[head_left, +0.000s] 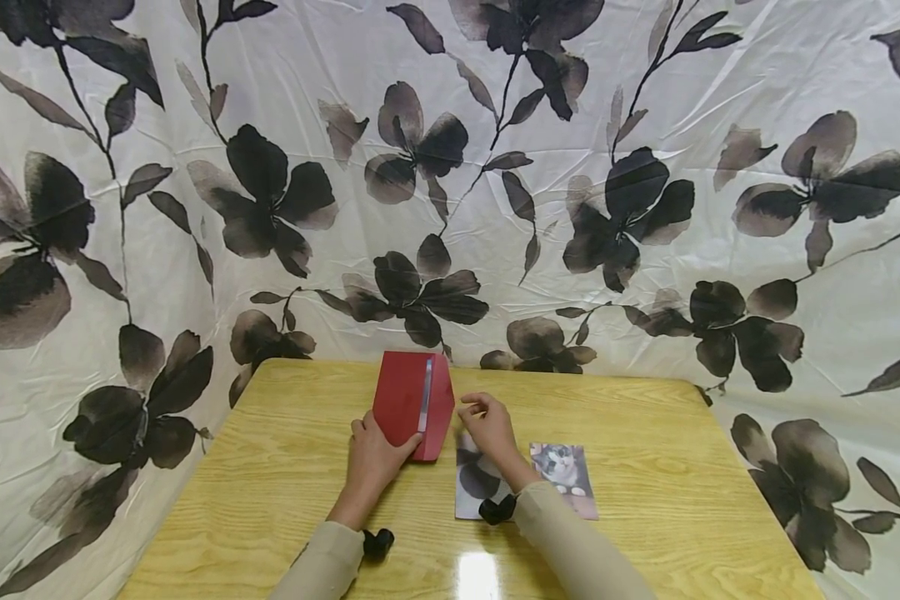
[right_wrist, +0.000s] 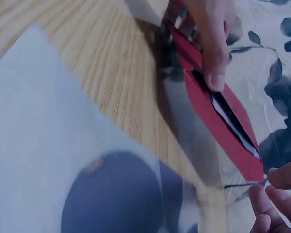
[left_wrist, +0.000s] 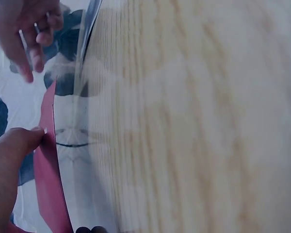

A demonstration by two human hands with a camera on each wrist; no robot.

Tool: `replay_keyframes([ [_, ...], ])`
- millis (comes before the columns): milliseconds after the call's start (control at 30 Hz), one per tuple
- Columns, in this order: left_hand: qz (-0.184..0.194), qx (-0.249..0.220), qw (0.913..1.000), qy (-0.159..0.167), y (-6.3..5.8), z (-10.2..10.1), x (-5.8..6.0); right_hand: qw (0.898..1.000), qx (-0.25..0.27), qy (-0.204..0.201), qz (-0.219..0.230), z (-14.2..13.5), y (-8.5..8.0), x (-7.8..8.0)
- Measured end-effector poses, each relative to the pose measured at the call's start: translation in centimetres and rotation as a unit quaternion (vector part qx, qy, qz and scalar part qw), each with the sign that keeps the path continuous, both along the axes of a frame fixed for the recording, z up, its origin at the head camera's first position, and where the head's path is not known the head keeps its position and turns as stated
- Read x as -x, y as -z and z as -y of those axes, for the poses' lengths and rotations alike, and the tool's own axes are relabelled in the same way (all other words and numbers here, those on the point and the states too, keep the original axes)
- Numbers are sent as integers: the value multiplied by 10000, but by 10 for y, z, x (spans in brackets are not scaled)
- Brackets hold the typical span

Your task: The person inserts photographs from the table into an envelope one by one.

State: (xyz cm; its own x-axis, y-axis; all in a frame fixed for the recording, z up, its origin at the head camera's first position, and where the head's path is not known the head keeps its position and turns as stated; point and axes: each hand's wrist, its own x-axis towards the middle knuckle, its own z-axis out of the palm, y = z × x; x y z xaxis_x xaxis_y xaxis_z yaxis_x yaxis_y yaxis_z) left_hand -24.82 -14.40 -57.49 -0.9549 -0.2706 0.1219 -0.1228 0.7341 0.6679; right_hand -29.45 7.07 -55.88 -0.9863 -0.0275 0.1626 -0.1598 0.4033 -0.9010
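My left hand (head_left: 375, 454) grips a red envelope (head_left: 402, 392) by its near end, the thumb lying on the front face. The envelope is tilted up off the table, its flap folded out to the right. A pale strip (head_left: 425, 392) shows in its opening; the right wrist view has a whitish edge (right_wrist: 233, 124) inside. Just right of the flap's tip is my right hand (head_left: 491, 429), fingers loosely bent with nothing between them. A small gap separates it from the flap in the head view. Below that hand lies a glossy sheet (head_left: 471, 492) with a dark shape on it.
A cat photo (head_left: 562, 468) lies right of the glossy sheet, partly covered by my right forearm. Both rest on a wooden table (head_left: 285, 475). Flower-patterned cloth (head_left: 495, 233) hangs behind the table and on both sides.
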Motion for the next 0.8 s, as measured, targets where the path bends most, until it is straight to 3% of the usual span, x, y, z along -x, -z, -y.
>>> replay_keyframes([
  [300,122,-89,9999,17,-2,-1,-1,9999,13,125,117,-31,2,-8],
  [800,12,-61,10000,38,-1,-1,0,9989,-147,386,201,-80,0,-27],
])
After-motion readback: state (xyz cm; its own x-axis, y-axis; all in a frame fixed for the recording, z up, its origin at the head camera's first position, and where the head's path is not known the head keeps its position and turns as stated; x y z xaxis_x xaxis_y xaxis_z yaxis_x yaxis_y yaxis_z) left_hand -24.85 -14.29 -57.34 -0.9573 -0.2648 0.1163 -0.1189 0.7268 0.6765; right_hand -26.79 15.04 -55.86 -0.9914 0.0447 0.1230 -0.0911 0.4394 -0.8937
